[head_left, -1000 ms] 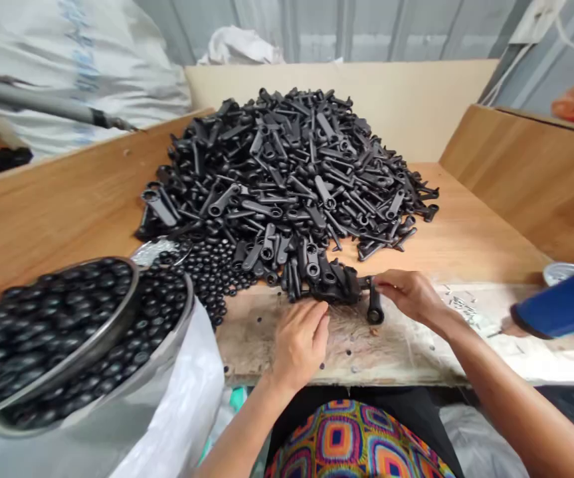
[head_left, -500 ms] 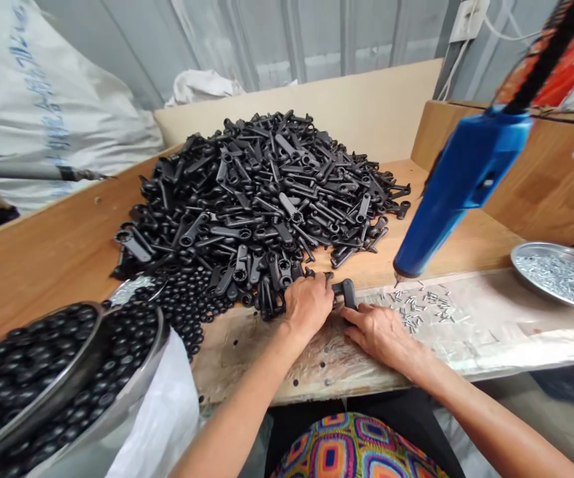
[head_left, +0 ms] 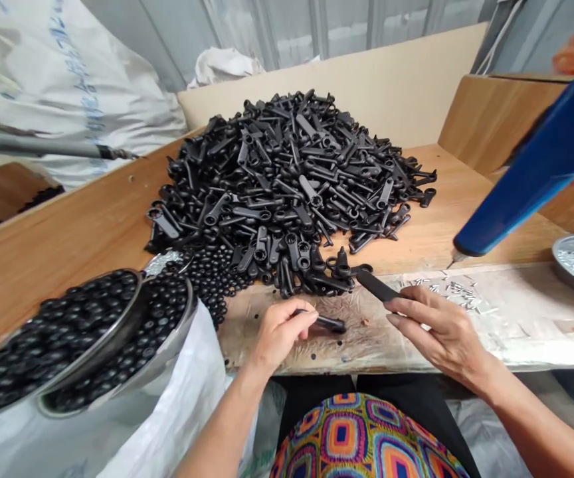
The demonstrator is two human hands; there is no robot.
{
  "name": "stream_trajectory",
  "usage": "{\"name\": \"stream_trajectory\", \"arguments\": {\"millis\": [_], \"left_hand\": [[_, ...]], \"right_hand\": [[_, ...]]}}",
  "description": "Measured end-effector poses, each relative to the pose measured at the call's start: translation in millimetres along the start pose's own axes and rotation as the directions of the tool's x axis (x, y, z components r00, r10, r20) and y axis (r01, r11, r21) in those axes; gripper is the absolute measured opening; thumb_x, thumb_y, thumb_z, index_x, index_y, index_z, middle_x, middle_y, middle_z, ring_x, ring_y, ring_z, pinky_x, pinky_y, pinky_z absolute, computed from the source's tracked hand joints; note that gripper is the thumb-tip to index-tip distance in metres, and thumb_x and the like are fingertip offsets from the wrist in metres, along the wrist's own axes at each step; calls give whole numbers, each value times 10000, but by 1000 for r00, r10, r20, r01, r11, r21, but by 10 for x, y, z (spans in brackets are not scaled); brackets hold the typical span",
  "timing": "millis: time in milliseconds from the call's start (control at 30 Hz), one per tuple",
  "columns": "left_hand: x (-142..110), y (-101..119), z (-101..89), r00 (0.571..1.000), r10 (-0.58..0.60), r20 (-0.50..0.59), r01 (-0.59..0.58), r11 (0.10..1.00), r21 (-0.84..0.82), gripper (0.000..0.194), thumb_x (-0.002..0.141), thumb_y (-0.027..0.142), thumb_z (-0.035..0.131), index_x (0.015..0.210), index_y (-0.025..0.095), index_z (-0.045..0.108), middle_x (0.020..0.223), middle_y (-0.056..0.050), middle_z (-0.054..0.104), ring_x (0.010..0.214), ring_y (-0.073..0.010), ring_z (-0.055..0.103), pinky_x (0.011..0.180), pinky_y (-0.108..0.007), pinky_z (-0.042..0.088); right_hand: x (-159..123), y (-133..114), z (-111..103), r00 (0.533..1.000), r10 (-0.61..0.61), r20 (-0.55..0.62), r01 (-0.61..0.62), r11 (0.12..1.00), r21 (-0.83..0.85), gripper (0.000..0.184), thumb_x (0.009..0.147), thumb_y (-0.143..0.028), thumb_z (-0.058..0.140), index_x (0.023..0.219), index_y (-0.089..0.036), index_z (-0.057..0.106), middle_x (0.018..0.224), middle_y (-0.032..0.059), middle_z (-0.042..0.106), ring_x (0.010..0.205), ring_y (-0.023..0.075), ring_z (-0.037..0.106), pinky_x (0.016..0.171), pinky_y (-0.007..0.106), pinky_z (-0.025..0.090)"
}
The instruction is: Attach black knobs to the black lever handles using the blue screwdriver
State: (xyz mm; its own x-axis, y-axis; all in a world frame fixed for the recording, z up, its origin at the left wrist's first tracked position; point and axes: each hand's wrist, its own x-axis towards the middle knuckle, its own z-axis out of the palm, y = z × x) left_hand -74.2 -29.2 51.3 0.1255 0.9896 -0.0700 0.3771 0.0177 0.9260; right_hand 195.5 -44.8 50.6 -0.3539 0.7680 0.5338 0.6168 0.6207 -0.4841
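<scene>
Each hand holds a black lever over the scarred board [head_left: 262,348].

The left hand [head_left: 280,335] pinches a short lever [head_left: 329,324] between thumb and fingers; the right hand [head_left: 441,328], fingers half spread, holds a longer lever [head_left: 377,285] by one end. Just beyond lies a heap of levers [head_left: 287,179]. Black beads [head_left: 212,285] and steel bowls [head_left: 105,332] sit left; a blue screwdriver [head_left: 531,172] hangs above loose screws [head_left: 456,289] right.
</scene>
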Motion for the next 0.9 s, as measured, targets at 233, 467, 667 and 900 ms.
{"name": "stream_trajectory", "arguments": {"millis": [233, 467, 667, 900], "left_hand": [[204, 197, -264, 955, -27, 294, -186, 717, 671, 126, 660, 290, 555, 597, 201, 617, 563, 19, 592, 556, -142, 531, 504, -226, 323], [422, 137, 302, 952, 56, 300, -269, 618, 738, 226, 675, 215, 544, 883, 227, 631, 728, -27, 669, 704, -216, 615, 592, -275, 396], [-2, -2, 306, 966, 229, 120, -244, 650, 720, 245, 884, 327, 398, 987, 199, 581, 986, -58, 646, 949, -207, 573, 828, -325, 425], [-294, -137, 730, 950, 293, 110, -265, 567, 780, 400, 823, 388, 503, 1176, 204, 546, 1283, -120, 510, 1171, -357, 432, 905, -532, 384]], "right_hand": [[-34, -175, -29, 982, -96, 163, 149, 920, -361, 303, 850, -84, 412, 1113, -167, 539, 923, 81, 573, 659, 143, 574, 546, 247, 438], [-36, -594, 515, 852, 38, 523, 216, 883, -416, 42, 804, -150, 531, 824, -154, 568, 789, 70, 560, 655, 202, 569, 504, 280, 443], [116, -366, 405, 889, 55, 455, 15, 989, -149, 187, 890, -305, 458, 880, -163, 578, 837, 51, 603, 746, 164, 596, 647, 258, 458], [691, 263, 355, 886, 331, 325, -115, 835, -538, 199, 845, -214, 485, 1016, -200, 586, 988, 55, 615, 893, 200, 573, 646, 263, 409]]}}
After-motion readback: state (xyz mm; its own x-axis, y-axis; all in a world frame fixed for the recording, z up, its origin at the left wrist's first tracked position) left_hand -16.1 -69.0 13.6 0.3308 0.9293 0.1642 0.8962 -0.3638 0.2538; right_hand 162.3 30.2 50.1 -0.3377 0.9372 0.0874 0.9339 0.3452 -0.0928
